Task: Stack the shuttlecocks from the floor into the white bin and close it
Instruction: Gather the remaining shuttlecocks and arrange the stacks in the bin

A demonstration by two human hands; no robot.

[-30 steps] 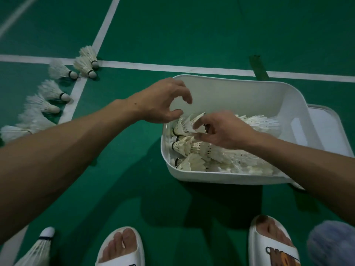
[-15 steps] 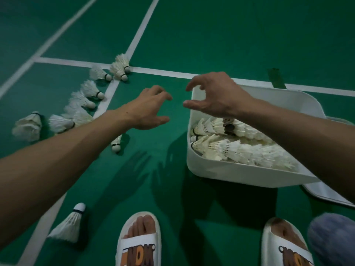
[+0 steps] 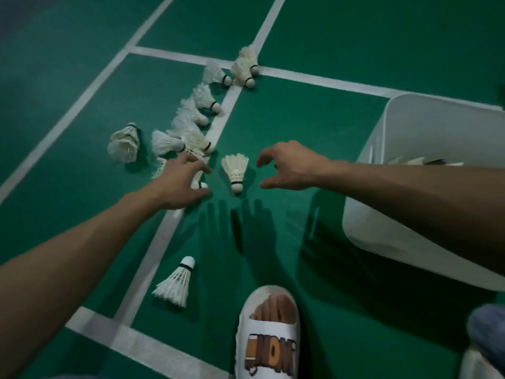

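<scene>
Your R hand (image 3: 289, 168) hangs open & empty just beside a shuttle (image 3: 235, 170) on the floor (image 3: 300, 119). L hand (image 3: 183, 186), fingers spread, empty, is over a 2nd shuttle (image 3: 202, 185). Pinch each at the cork, not feathers, then nest cork-first in the bin (image 3: 410, 127) at your right.

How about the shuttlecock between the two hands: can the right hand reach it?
Probably yes: the right hand is open beside the shuttlecock, only bare floor between them; the left hand is on its other side.

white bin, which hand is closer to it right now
Right. The right hand hovers over the floor left of the white bin; the left hand is farther left, at the shuttlecocks.
</scene>
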